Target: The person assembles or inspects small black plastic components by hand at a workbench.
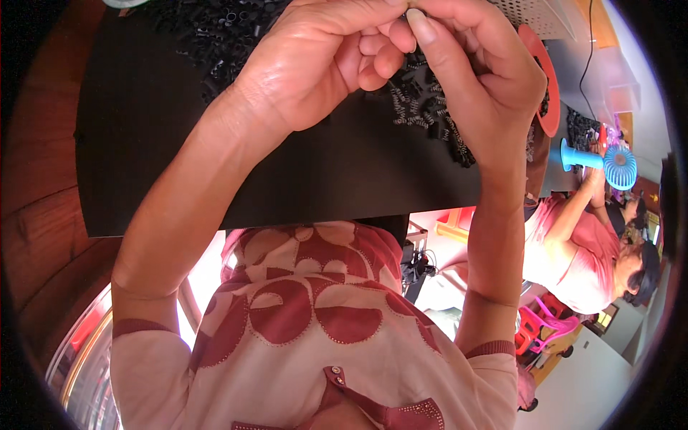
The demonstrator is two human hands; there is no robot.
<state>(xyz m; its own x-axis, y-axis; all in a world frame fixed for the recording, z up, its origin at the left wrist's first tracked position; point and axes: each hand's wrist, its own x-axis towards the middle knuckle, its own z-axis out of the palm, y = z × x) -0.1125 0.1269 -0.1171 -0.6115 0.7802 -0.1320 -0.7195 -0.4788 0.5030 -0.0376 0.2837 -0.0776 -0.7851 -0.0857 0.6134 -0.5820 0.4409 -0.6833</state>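
My left hand [315, 68] and my right hand [494, 79] meet at the top edge, above the dark table [344, 172]. Both thumbs and forefingers are pinched together there. Whatever sits between the fingertips is too small and too near the picture's edge to make out. Under my right hand lies a scatter of small metal coil springs [406, 107] mixed with little black parts. A big heap of small black tube-like pieces [215, 43] spreads behind my left wrist, partly hidden by it.
An orange-red tray rim [552, 93] stands just right of my right hand, beside a white perforated basket [541, 16]. Farther right are a light-blue small fan [619, 167] and a co-worker in a pink shirt [573, 265]. A pink plastic chair [555, 326] stands lower right.
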